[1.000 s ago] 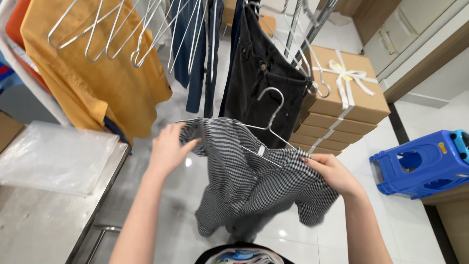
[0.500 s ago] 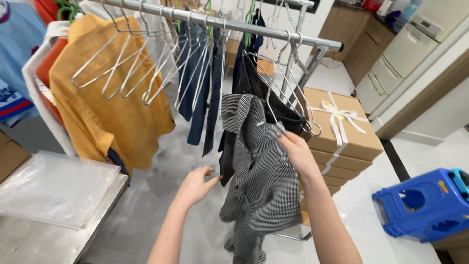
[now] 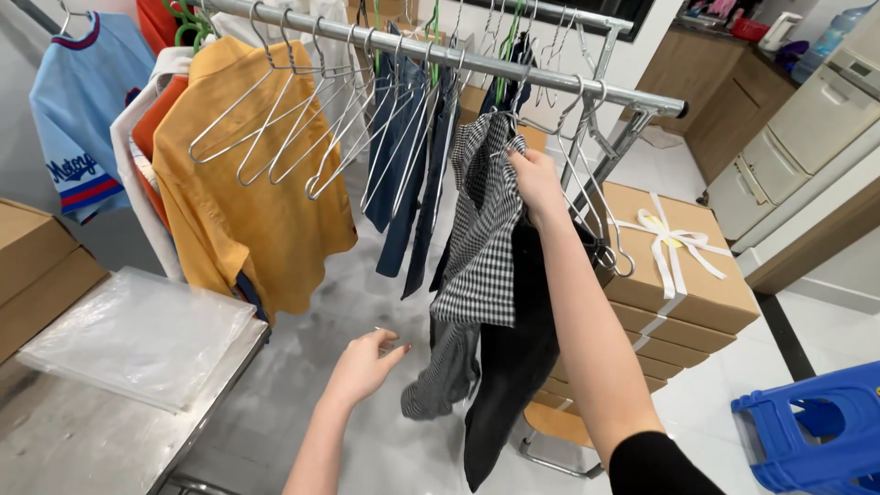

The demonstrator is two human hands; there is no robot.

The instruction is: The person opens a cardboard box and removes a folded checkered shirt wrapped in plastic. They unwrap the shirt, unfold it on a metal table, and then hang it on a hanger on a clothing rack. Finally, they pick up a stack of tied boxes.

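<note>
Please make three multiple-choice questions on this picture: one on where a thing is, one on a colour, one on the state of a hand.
1. Where is the checked garment?
A. on the table
B. up at the rail
C. on the floor

2. What colour is the stool?
A. blue
B. red
C. green

3. What is the left hand doing?
A. gripping a hanger
B. pressing on the table
C. hanging open, holding nothing

Answers:
1 B, the right hand holds it up at the rail.
2 A, it is plainly blue.
3 C, its fingers are loose in the air.
</note>
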